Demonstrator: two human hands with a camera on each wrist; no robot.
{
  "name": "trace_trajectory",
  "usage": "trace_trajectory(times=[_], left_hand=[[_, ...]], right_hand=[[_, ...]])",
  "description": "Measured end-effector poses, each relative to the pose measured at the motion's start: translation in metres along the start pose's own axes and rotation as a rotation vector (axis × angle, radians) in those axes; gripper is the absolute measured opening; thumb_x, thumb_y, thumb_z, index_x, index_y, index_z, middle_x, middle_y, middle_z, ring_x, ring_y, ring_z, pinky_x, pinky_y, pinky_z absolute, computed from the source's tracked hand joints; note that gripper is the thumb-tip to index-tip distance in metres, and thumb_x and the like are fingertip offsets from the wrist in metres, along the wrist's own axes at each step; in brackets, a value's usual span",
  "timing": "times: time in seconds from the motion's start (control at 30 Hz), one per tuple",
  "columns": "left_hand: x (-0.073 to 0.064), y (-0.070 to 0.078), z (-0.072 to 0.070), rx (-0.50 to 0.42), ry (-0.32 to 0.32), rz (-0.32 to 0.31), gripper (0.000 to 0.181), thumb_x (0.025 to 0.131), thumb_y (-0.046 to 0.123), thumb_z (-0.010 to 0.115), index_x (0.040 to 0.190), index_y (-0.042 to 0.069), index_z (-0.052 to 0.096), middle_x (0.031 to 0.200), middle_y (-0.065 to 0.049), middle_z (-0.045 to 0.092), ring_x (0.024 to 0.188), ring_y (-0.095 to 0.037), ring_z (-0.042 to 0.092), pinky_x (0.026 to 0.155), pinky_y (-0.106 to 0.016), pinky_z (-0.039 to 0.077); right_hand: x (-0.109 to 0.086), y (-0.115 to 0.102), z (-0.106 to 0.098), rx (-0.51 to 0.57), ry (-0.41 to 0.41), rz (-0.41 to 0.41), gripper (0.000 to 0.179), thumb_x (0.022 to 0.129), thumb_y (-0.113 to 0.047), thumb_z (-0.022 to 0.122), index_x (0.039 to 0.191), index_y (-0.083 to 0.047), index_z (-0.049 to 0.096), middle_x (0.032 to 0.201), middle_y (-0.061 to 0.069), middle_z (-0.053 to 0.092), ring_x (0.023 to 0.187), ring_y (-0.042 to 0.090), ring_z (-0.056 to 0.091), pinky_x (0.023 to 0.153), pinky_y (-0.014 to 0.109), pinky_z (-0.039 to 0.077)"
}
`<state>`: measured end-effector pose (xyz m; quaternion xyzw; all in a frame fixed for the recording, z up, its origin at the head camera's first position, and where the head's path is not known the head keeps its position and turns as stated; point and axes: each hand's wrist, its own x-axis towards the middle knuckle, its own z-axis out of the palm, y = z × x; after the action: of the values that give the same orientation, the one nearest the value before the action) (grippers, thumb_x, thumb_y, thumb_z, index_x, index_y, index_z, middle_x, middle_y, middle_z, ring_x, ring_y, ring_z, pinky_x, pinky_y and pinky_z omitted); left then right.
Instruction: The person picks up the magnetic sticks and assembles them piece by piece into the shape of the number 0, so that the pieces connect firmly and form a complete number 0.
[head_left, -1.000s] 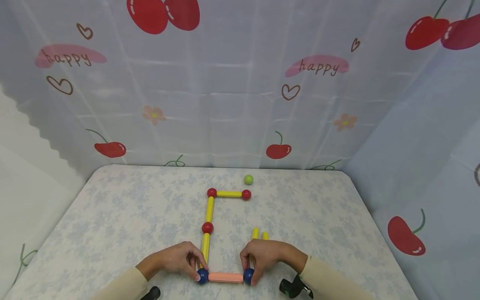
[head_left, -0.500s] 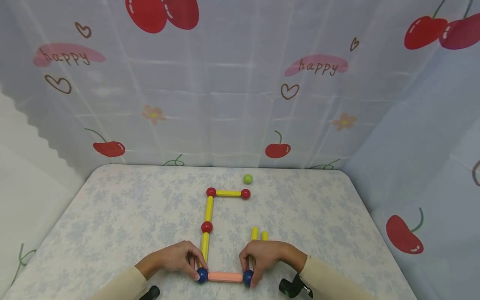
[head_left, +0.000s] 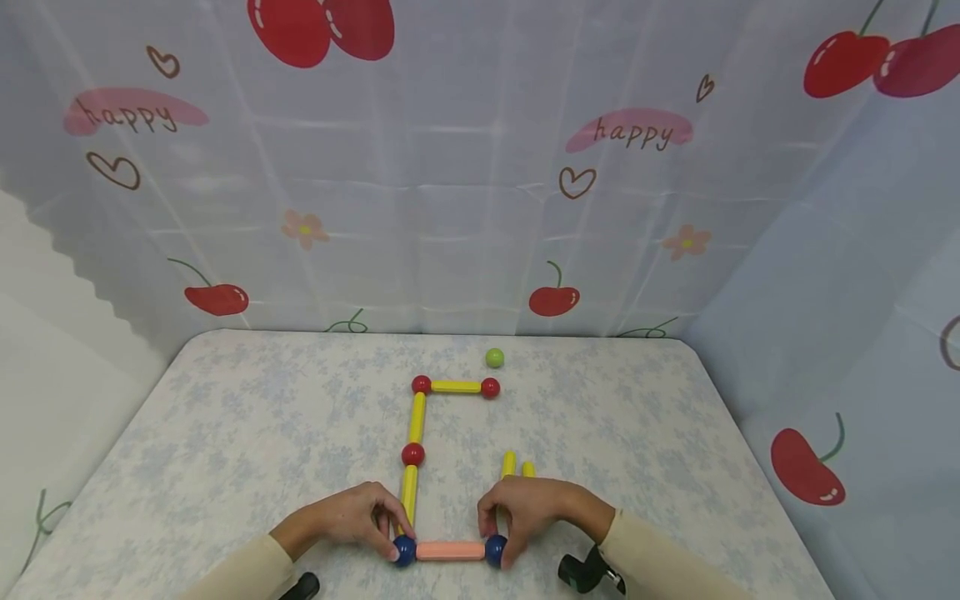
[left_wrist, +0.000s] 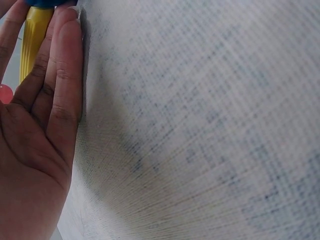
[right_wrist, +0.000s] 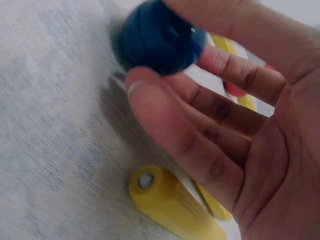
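In the head view my left hand [head_left: 360, 517] pinches a blue ball [head_left: 404, 551] at the near left corner of a chain of rods and balls. My right hand [head_left: 525, 512] holds a second blue ball [head_left: 496, 551] between thumb and fingers; the right wrist view shows this blue ball [right_wrist: 162, 37] up close. A pink rod [head_left: 451, 551] spans the two blue balls. From the left one, a yellow rod [head_left: 409, 492] runs to a red ball [head_left: 413, 454], then another yellow rod [head_left: 417, 417] to a red corner ball [head_left: 422, 384]. A yellow rod [head_left: 456, 387] ends at a red ball [head_left: 491, 388].
Two loose yellow rods, one [head_left: 509, 463] and another [head_left: 528, 469], lie beyond my right hand, partly hidden by it. A green ball [head_left: 494, 357] sits near the far edge of the cloth-covered table [head_left: 637, 400]. A cherry-print curtain [head_left: 465, 208] hangs behind.
Both hands keep their places on the blue balls. The near side with the pink rod has shifted very slightly away from me on the right; the camera view drifts a little.
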<state>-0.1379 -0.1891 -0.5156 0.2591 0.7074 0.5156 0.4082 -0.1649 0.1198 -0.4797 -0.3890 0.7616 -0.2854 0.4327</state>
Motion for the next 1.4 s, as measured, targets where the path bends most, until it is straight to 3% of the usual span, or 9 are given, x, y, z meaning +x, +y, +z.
trace_trajectory(times=[0.13,0.2,0.4,0.6,0.77,0.97,1.2,1.4], left_hand=[[0.000,-0.001,0.000,0.010,0.007,-0.005,0.021,0.079,0.015,0.079,0.100,0.010,0.076,0.086,-0.005,0.071,0.065,-0.005,0.058,0.056,-0.015,0.044],[0.000,-0.001,0.000,0.015,0.012,-0.008,0.021,0.079,0.015,0.079,0.099,0.011,0.076,0.085,-0.005,0.071,0.065,-0.005,0.058,0.056,-0.015,0.044],[-0.001,-0.001,0.000,0.023,0.015,-0.015,0.020,0.079,0.016,0.079,0.099,0.012,0.076,0.085,-0.004,0.071,0.065,-0.006,0.058,0.056,-0.015,0.044],[-0.001,0.000,0.001,0.023,0.018,-0.021,0.021,0.079,0.016,0.080,0.099,0.011,0.076,0.085,-0.003,0.070,0.064,-0.006,0.057,0.056,-0.015,0.043],[-0.001,0.001,0.001,0.015,0.018,-0.018,0.021,0.079,0.015,0.080,0.099,0.011,0.076,0.085,-0.003,0.070,0.064,-0.005,0.057,0.056,-0.015,0.043],[0.000,0.001,0.001,0.004,0.012,-0.007,0.021,0.079,0.016,0.079,0.100,0.010,0.076,0.085,-0.005,0.071,0.064,-0.005,0.058,0.056,-0.015,0.043],[0.000,0.002,0.001,0.014,0.014,-0.005,0.021,0.079,0.015,0.079,0.099,0.010,0.076,0.085,-0.004,0.071,0.065,-0.005,0.058,0.056,-0.015,0.043],[-0.001,0.002,0.001,0.025,0.018,-0.012,0.020,0.079,0.015,0.079,0.099,0.011,0.076,0.085,-0.004,0.071,0.065,-0.005,0.058,0.056,-0.015,0.043]], right_hand=[[-0.004,0.008,-0.005,0.205,0.059,-0.015,0.027,0.076,-0.006,0.081,0.099,-0.008,0.068,0.087,0.003,0.065,0.053,0.006,0.055,0.049,0.023,0.048],[-0.005,0.013,-0.010,0.233,0.107,-0.026,0.028,0.076,-0.005,0.080,0.101,-0.006,0.068,0.088,0.007,0.064,0.051,0.008,0.054,0.047,0.022,0.047],[-0.008,0.026,-0.027,0.116,0.263,-0.023,0.029,0.075,-0.010,0.083,0.099,-0.009,0.068,0.088,0.002,0.064,0.059,0.007,0.052,0.053,0.021,0.043],[-0.009,0.034,-0.041,0.000,0.336,-0.002,0.026,0.074,-0.011,0.083,0.096,-0.013,0.068,0.092,-0.001,0.064,0.070,0.012,0.050,0.064,0.021,0.042],[-0.004,0.039,-0.045,-0.036,0.335,0.041,0.023,0.074,-0.008,0.083,0.091,-0.017,0.070,0.095,-0.005,0.057,0.083,0.017,0.048,0.075,0.026,0.038],[0.005,0.041,-0.045,-0.060,0.266,0.068,0.022,0.073,-0.004,0.083,0.086,-0.019,0.073,0.098,-0.010,0.051,0.095,0.011,0.046,0.089,0.029,0.038],[0.012,0.042,-0.045,-0.151,0.222,0.066,0.026,0.070,-0.001,0.083,0.083,-0.021,0.072,0.095,-0.013,0.050,0.092,0.006,0.045,0.085,0.025,0.039],[0.014,0.039,-0.046,-0.141,0.217,0.066,0.023,0.074,-0.003,0.082,0.083,-0.020,0.071,0.089,-0.013,0.057,0.085,0.008,0.050,0.080,0.023,0.042]])
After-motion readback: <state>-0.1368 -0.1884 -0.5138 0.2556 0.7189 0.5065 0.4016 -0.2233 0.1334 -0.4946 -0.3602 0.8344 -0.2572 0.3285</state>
